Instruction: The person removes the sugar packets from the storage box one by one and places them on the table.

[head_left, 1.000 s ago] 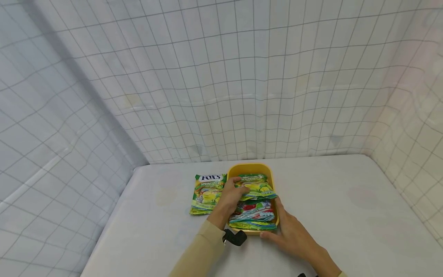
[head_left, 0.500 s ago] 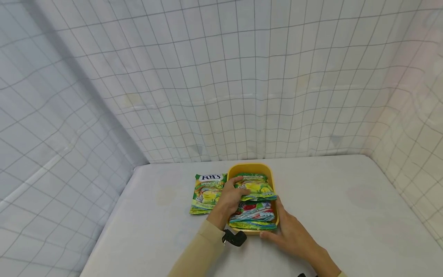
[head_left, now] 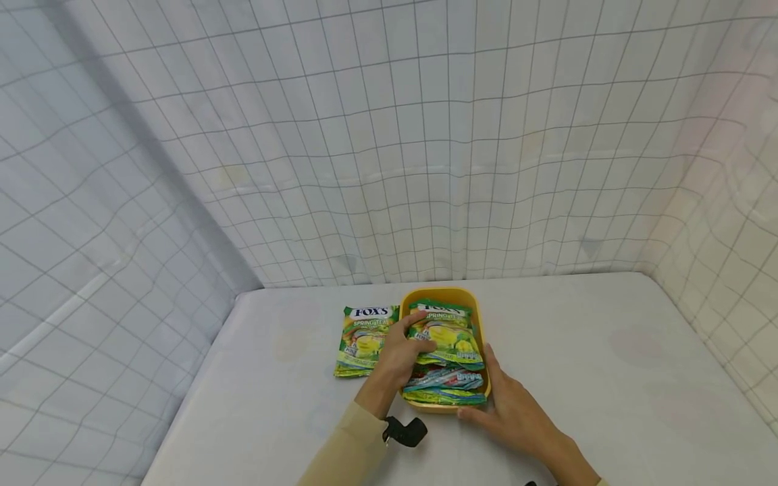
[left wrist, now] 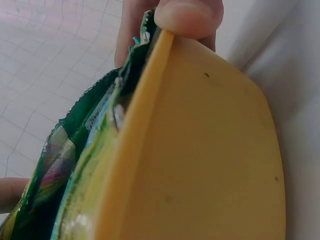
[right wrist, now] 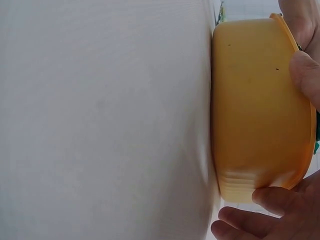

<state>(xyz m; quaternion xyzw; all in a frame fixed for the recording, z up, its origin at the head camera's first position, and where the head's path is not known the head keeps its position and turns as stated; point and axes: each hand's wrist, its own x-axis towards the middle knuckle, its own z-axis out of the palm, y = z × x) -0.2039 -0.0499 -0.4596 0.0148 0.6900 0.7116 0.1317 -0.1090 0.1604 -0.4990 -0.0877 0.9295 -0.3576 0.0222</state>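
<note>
A smooth yellow plastic tub with rounded corners (head_left: 480, 317) sits on the soft white tabletop (head_left: 608, 378). It is stuffed with shiny, crinkly candy bags. The top one is a green and yellow candy bag (head_left: 446, 334) with a lemon picture on it. Under it lies a red and blue candy bag (head_left: 446, 378), and only its edge peeks out. Just left of the tub, flat on the tabletop, lies another green candy bag with the word FOX'S (head_left: 361, 337). Part of it is hidden by the left hand.

The left hand (head_left: 398, 354) is at the left side of the tub. Its fingers (head_left: 419, 345) curl over the top green and yellow bag and pinch it. In the left wrist view, a thumb tip (left wrist: 187, 17) presses on the tub's rim, with the bag edges squeezed beside it. The rest of that hand is cut off there.

The right hand (head_left: 516, 412) holds the near right corner of the tub, fingers loosely bent around its wall. In the right wrist view, the fingertips (right wrist: 270, 197) touch the tub's ribbed bottom edge.

A small black thing (head_left: 404, 432) sits at the left wrist. It is hard to make out. A white cloth with thin grid lines (head_left: 389, 135) hangs all around.
</note>
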